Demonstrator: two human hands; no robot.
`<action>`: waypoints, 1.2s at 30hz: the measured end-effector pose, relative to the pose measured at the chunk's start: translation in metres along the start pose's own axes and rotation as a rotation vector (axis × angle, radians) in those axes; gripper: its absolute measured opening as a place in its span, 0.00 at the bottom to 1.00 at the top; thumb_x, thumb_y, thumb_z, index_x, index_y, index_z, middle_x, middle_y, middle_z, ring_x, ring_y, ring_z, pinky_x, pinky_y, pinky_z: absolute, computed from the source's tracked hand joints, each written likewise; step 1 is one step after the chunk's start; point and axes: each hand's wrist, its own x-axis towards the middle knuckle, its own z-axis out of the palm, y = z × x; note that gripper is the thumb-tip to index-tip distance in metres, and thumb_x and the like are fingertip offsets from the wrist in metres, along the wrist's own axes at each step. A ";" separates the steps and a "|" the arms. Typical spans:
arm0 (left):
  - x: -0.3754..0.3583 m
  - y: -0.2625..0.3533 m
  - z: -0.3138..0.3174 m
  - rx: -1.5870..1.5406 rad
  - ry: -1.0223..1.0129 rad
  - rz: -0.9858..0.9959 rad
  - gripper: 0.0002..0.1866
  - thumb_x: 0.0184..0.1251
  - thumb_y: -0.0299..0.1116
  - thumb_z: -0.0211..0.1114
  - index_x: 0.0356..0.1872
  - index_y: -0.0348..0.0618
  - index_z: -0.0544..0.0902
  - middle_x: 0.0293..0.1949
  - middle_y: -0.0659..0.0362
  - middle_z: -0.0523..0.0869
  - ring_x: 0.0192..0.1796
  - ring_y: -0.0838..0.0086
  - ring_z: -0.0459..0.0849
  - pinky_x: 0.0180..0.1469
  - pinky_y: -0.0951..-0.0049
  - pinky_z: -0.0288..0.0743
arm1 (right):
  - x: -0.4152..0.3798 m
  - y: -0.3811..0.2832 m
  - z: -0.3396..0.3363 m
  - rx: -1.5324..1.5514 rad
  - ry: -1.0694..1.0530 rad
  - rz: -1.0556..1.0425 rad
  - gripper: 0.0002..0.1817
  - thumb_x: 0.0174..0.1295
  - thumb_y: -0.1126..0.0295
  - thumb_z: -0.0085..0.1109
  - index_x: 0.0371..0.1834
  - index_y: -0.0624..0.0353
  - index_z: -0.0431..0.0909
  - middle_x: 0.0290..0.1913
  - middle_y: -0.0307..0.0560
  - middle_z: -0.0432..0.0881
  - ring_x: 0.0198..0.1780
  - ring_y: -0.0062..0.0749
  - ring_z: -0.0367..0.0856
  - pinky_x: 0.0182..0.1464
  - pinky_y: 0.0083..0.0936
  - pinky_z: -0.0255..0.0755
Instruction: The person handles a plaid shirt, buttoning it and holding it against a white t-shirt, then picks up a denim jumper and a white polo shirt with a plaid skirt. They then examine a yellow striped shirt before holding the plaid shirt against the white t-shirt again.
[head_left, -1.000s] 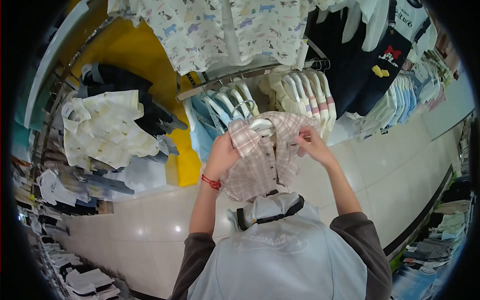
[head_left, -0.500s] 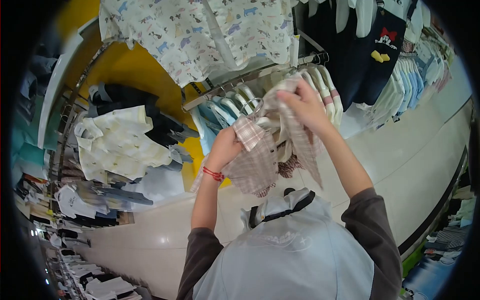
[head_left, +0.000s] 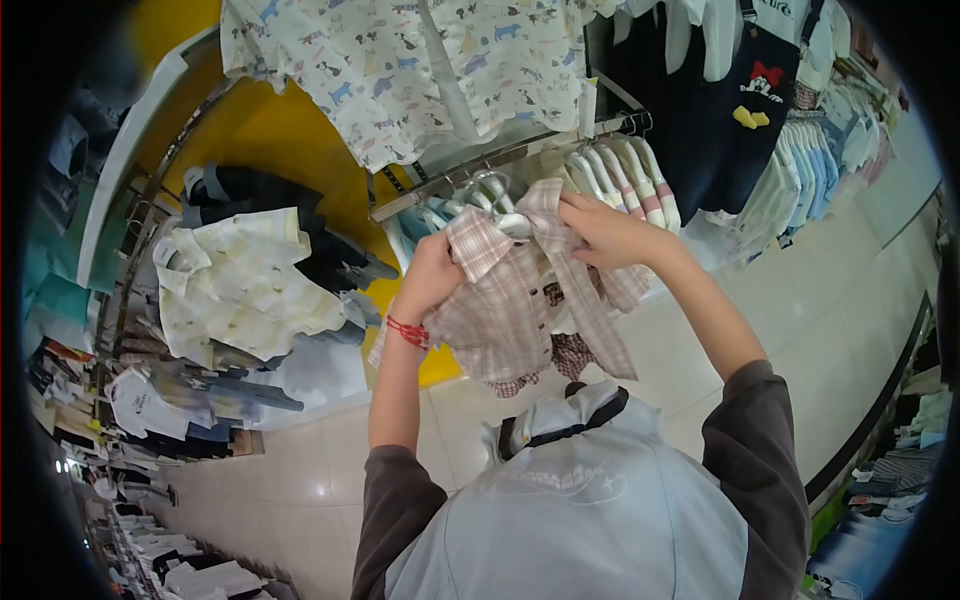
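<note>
A small pink-and-white plaid shirt (head_left: 500, 310) hangs in front of me on a white hanger (head_left: 514, 226), its front partly open over a light garment inside. My left hand (head_left: 432, 275), with a red cord bracelet (head_left: 408, 332) at the wrist, is closed on the shirt by the left side of its collar. On the other side, my right hand (head_left: 610, 232) grips the shirt near the right collar and shoulder, the fingertips partly hidden by cloth. Dark checked fabric (head_left: 573, 354) shows below the hem.
Behind the shirt runs a metal rail (head_left: 480, 165) with several white hangers (head_left: 625, 180). A white animal-print shirt (head_left: 410, 75) hangs above it. To the left is a yellow-and-white shirt (head_left: 235, 285); dark overalls (head_left: 745, 110) hang at upper right. Pale tiled floor (head_left: 460, 420) lies below.
My right hand has come down and the right front panel, raised and blurred before, now hangs lower and flatter. The left hand has shifted slightly left and up, still holding the shirt.
</note>
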 end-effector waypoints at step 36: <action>0.022 -0.055 0.062 0.069 -0.144 0.239 0.19 0.54 0.30 0.58 0.49 0.44 0.73 0.45 0.48 0.80 0.49 0.55 0.78 0.50 0.65 0.72 | -0.008 -0.014 0.036 0.240 0.078 0.289 0.32 0.49 0.55 0.68 0.52 0.65 0.69 0.47 0.57 0.76 0.50 0.44 0.75 0.53 0.31 0.68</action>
